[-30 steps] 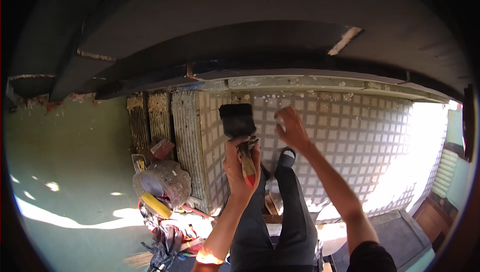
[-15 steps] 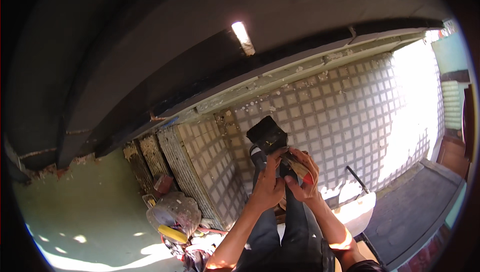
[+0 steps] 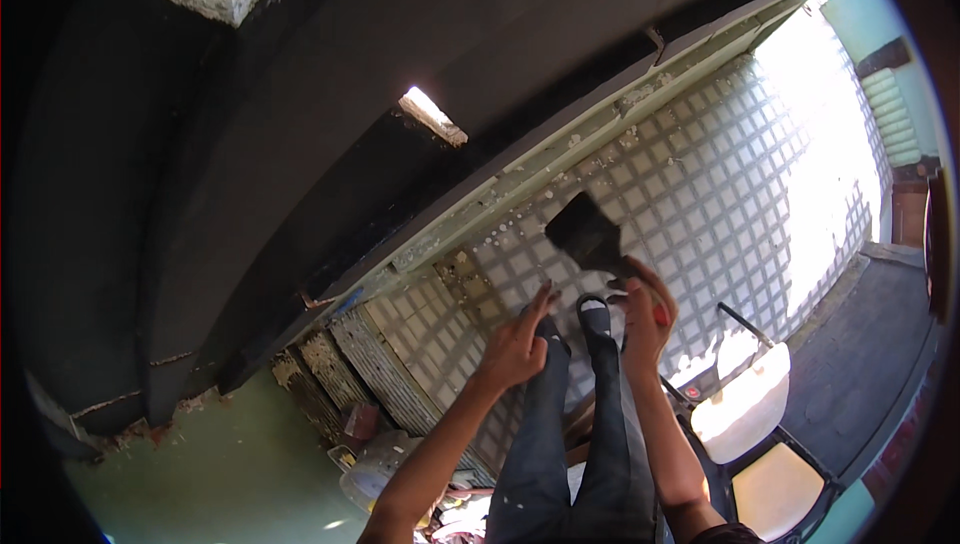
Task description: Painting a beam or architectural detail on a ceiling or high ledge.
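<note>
My right hand [image 3: 648, 319] is closed around the handle of a wide paintbrush [image 3: 588, 232]. Its broad black head points up and away from me, over the tiled floor. A bit of red shows by my palm, while most of the handle is hidden in my fingers. To the left, apart from the brush, my left hand [image 3: 515, 347] holds nothing that I can see. Its forefinger stretches forward and its other fingers are partly bent. Beneath my hands are my legs in dark trousers, with a dark sandal [image 3: 593, 314] on one foot.
A black-painted wall [image 3: 330, 174] with small openings runs along the far side. Ribbed steps [image 3: 375, 349] descend at left near a cluttered bucket [image 3: 375, 469]. A chair with a pale seat [image 3: 778, 494] stands at right, beside a dark slab [image 3: 850, 354].
My hands have come apart; the left has let go of the brush. The right hand has moved right with it. My view has turned, showing more of the chair and wall.
</note>
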`<state>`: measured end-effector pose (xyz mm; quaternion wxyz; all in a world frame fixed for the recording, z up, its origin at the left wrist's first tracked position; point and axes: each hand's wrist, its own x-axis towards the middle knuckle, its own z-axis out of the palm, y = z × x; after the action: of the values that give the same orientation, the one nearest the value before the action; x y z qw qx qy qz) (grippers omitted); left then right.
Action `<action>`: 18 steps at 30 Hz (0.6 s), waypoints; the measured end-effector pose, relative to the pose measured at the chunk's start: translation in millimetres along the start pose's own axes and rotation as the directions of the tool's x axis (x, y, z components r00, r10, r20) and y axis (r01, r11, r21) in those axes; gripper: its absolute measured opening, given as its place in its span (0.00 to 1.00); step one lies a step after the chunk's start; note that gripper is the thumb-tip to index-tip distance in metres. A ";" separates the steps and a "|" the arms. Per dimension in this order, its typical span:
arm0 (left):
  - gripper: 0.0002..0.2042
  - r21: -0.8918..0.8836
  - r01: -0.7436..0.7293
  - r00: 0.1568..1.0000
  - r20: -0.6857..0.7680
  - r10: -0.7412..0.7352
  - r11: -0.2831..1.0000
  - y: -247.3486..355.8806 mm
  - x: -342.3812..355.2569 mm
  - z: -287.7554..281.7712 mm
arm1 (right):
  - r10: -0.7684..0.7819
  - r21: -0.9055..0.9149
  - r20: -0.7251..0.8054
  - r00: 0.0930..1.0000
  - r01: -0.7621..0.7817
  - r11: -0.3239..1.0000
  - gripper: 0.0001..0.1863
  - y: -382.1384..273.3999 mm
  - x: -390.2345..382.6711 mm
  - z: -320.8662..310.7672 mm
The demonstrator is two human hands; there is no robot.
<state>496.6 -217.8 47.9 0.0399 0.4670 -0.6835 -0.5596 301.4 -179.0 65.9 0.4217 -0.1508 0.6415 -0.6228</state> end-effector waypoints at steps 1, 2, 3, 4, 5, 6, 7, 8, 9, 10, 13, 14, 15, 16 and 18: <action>0.40 0.008 -0.002 1.000 0.003 0.002 1.000 -26.7 11.8 -3.4 | 0.016 0.040 -0.058 0.998 -0.014 0.999 0.19 -3.1 6.5 0.2; 0.38 0.252 -0.126 0.985 -0.085 0.152 0.959 -69.7 23.3 -8.9 | 0.024 0.060 -0.047 0.999 -0.021 0.998 0.19 -10.4 9.0 8.4; 0.35 0.484 -0.223 0.940 -0.123 0.318 0.847 -96.9 34.3 -15.4 | 0.000 0.171 -0.036 0.999 0.006 0.985 0.20 -20.1 13.1 13.7; 0.35 0.482 -0.225 0.942 -0.115 0.316 0.847 -104.2 47.4 -21.0 | -0.024 0.266 -0.040 0.999 0.034 0.963 0.21 -25.9 17.8 12.7; 0.33 0.599 -0.214 0.944 -0.077 0.321 0.771 -107.1 63.4 -30.7 | -0.019 0.314 -0.035 0.999 0.029 0.949 0.20 -31.0 21.9 11.2; 0.31 0.709 -0.196 0.947 -0.043 0.319 0.677 -109.4 78.2 -41.8 | -0.036 0.340 0.000 0.999 0.034 0.940 0.19 -32.2 22.9 7.7; 0.31 0.714 -0.189 0.948 -0.046 0.314 0.674 -111.2 94.5 -50.2 | -0.056 0.367 0.036 0.998 0.039 0.929 0.18 -33.0 24.1 5.6; 0.32 0.735 -0.228 0.939 -0.007 0.344 0.639 -113.8 108.5 -59.4 | -0.048 0.378 0.046 0.998 0.027 0.926 0.18 -36.3 21.0 7.9; 0.32 0.749 -0.270 0.928 0.035 0.370 0.605 -116.5 118.6 -65.6 | -0.040 0.380 0.061 0.997 0.014 0.925 0.18 -41.8 14.7 8.8; 0.32 0.752 -0.264 0.931 0.034 0.363 0.604 -116.4 128.8 -70.0 | -0.037 0.381 0.073 0.997 0.007 0.925 0.19 -48.7 10.1 7.3; 0.34 0.854 -0.291 0.920 0.126 0.372 0.431 -117.4 150.4 -74.3 | -0.072 0.263 0.148 0.986 0.031 0.964 0.23 -61.8 -1.0 -1.6; 0.35 0.889 -0.279 0.927 0.149 0.345 0.365 -123.1 153.4 -79.9 | -0.154 0.087 0.105 0.982 0.145 0.986 0.29 -60.1 1.2 -1.0; 0.36 0.917 -0.268 0.933 0.170 0.316 0.295 -128.4 157.2 -85.7 | -0.153 0.097 0.104 0.983 0.143 0.985 0.29 -61.2 1.5 0.7; 0.36 0.920 -0.265 0.935 0.172 0.311 0.288 -133.1 163.4 -92.1 | -0.166 0.105 0.227 0.960 0.146 0.984 0.29 -65.7 0.2 4.3; 0.37 0.932 -0.282 0.934 0.213 0.287 0.227 -150.3 171.4 -95.4 | -0.164 0.160 0.399 0.902 0.107 0.981 0.30 -71.1 0.1 1.6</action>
<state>544.8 -394.9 -117.6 -0.1433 0.2664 -0.9528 -0.0237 279.0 -192.8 131.9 0.5116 -0.2938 0.4835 -0.6467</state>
